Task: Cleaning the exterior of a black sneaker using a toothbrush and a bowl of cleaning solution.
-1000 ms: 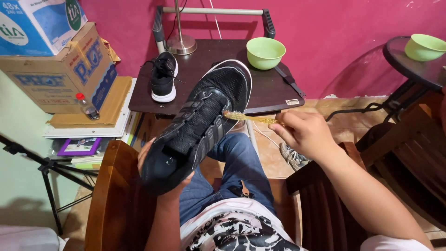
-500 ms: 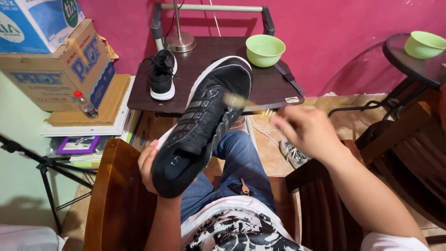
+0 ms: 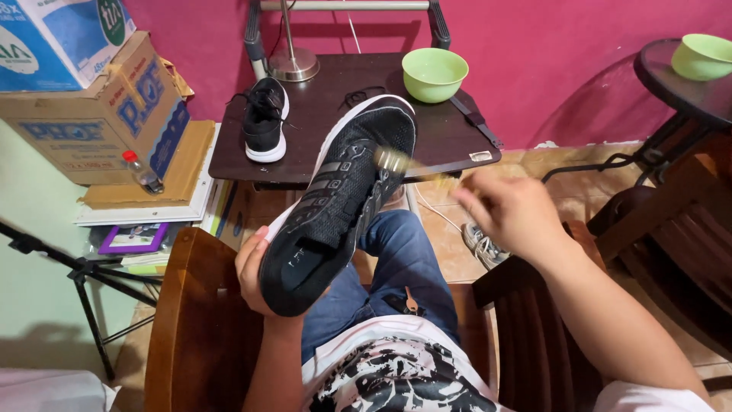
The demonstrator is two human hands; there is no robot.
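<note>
My left hand [image 3: 252,271] grips the heel of a black sneaker with a white sole [image 3: 335,202], holding it toe-away above my lap. My right hand [image 3: 511,214] holds a thin yellowish brush [image 3: 400,164], blurred by motion, whose head touches the side of the sneaker near the toe. The matching black sneaker [image 3: 265,118] stands on the dark low table [image 3: 320,152] ahead, with loose black laces [image 3: 358,95] lying next to it.
A green bowl [image 3: 435,74] and a lamp base [image 3: 293,65] are on the table. Cardboard boxes [image 3: 91,107] stack at the left above a tripod [image 3: 84,275]. A second green bowl [image 3: 701,55] sits on a round table at right. Wooden chairs [image 3: 198,320] flank my legs.
The sneaker has shifted slightly while my right hand moved the brush back and forth along its side near the toe.
</note>
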